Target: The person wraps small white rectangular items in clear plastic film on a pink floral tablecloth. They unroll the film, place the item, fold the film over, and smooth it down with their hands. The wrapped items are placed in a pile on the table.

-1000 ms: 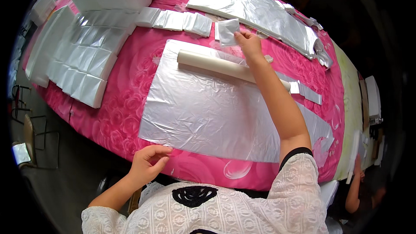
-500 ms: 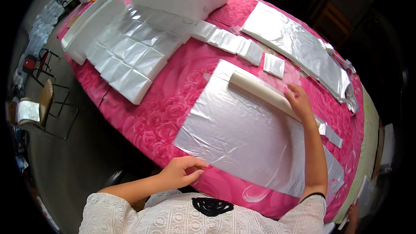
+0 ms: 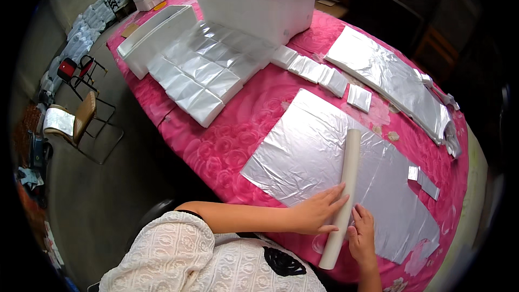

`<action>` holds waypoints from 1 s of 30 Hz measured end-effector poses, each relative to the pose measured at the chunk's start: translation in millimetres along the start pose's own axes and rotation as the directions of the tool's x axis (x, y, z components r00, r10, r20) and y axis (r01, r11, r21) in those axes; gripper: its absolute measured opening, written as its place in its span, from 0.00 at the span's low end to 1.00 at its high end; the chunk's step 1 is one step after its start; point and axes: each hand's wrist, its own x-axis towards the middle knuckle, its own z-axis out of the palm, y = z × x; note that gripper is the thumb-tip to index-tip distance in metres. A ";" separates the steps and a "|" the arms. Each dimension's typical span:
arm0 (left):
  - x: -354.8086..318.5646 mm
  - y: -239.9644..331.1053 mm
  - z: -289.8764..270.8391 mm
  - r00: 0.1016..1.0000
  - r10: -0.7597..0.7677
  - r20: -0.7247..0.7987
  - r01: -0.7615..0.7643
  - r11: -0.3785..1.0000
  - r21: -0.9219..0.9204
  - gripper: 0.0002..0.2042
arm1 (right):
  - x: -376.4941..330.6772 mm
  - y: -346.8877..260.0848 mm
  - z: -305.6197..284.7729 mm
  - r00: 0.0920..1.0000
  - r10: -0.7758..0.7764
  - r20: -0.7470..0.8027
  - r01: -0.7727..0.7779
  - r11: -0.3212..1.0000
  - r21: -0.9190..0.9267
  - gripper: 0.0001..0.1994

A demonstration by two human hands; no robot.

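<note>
The pale, smooth tube (image 3: 349, 170) lies slantwise across a silvery plastic sheet (image 3: 303, 146), its near end reaching past the sheet's near edge toward the person. It looks plain and straight, cream-white all along. The left hand (image 3: 318, 211) rests on the tube's lower half from the left side, palm down, fingers stretched and a little spread over its top, not wrapped around it; the left forearm runs almost level across the person's front. The right hand (image 3: 363, 238) is just beside the tube's right side, back of the hand outward, fingers loosely bent and pointing away from the body, thumb apart from them; I cannot tell whether its fingertips press on the tube. The right forearm rises from the lower edge.

The sheet is thin and shiny, finely creased, spread flat on a pink flowered tablecloth (image 3: 238, 151). A small folded strip (image 3: 424, 182) lies near its right edge. Beyond the sheet sit a single small packet (image 3: 359, 98), a short row of packets (image 3: 311, 70) and a long stack of silvery sheets (image 3: 386, 78). Farther left, more packets (image 3: 197, 73) lie in rows before a big white box (image 3: 254, 16).
</note>
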 end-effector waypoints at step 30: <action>67.0 63.5 68.2 0.957 0.209 0.200 -0.235 0.965 0.118 0.30 | -133.8 217.0 -176.3 0.642 0.129 -0.756 -0.734 0.388 -0.557 0.17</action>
